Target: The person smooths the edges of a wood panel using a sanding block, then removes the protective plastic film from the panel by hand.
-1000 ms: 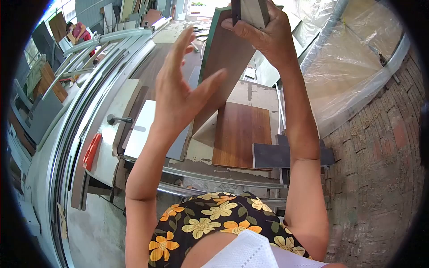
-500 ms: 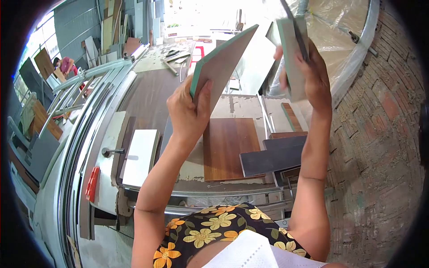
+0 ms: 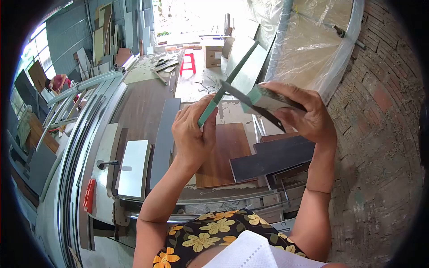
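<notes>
My left hand (image 3: 191, 127) is closed round the lower end of a thin board with a green core (image 3: 229, 80), held on edge and slanting up to the right. My right hand (image 3: 310, 111) grips a short green-cored block (image 3: 263, 99), its fingers over the top and thumb beneath. A dark flat metal strip (image 3: 252, 106) with a small hole at its lower end runs along the block. Its upper tip overlaps the edge of the left board in this view. Below the hands lie a brown wood-grain panel (image 3: 225, 154) and dark grey boards (image 3: 272, 158).
A white board (image 3: 134, 167) and a long grey board (image 3: 165, 140) lie on the worktable at left, near a red clamp-like piece (image 3: 89, 195). Metal rails (image 3: 85, 152) run along the left. A red stool (image 3: 188, 64) stands beyond. Another person (image 3: 59, 83) bends at far left.
Both hands have come lower and closer together. The left board has turned from showing its face to edge-on. The right block has tipped over, and the strip now reaches the left board's edge in view.
</notes>
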Action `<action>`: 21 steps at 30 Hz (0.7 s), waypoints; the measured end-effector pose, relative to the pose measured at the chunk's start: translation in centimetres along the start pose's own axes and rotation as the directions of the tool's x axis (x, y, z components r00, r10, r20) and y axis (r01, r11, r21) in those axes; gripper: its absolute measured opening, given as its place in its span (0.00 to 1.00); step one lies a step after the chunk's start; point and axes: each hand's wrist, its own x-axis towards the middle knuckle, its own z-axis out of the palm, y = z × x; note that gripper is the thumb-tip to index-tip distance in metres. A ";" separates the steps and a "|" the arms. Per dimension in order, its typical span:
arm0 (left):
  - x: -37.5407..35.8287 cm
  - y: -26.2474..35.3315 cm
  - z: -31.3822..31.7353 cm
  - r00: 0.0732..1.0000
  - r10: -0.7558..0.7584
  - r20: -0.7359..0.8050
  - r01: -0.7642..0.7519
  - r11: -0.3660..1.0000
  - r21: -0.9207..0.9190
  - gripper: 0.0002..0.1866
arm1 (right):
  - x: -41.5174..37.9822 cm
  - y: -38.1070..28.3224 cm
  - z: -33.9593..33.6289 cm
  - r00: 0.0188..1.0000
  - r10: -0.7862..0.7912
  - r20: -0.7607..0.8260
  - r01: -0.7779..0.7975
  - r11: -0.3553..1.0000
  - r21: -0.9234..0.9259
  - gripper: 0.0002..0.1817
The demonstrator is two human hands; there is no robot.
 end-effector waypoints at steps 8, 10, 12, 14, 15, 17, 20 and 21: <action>-0.3 0.1 0.2 1.000 -0.009 -0.004 0.009 1.000 0.002 0.11 | -0.1 0.8 0.6 0.998 -0.001 0.060 0.002 1.000 -0.024 0.24; -0.3 0.3 0.1 1.000 -0.017 0.007 0.017 1.000 0.000 0.11 | 0.0 1.0 0.2 0.998 0.034 0.059 -0.030 0.997 -0.065 0.24; -0.3 0.5 0.1 0.999 -0.029 0.023 0.029 1.000 -0.004 0.11 | 0.1 1.5 -0.2 0.995 0.087 0.047 -0.084 0.994 -0.067 0.24; -0.2 0.7 0.1 1.000 -0.024 0.019 0.024 1.000 -0.007 0.11 | 0.1 2.5 -0.7 0.987 0.159 0.023 -0.158 0.987 -0.033 0.24; -0.2 0.7 0.2 1.000 -0.024 0.016 0.025 1.000 -0.007 0.11 | 0.0 3.2 -1.0 0.984 0.179 0.014 -0.179 0.984 -0.010 0.24; -0.4 0.7 0.2 0.999 -0.028 0.021 0.028 1.000 -0.009 0.11 | -0.2 4.5 -1.3 0.976 0.218 -0.003 -0.218 0.975 0.035 0.24; -0.4 0.9 0.1 0.998 -0.049 0.036 0.049 0.999 -0.003 0.11 | 0.1 5.6 -2.0 0.959 0.282 -0.023 -0.281 0.958 0.058 0.25; -0.5 0.9 0.1 0.997 -0.059 0.042 0.059 0.998 0.000 0.11 | 0.1 6.2 -2.3 0.950 0.310 -0.023 -0.308 0.949 0.076 0.25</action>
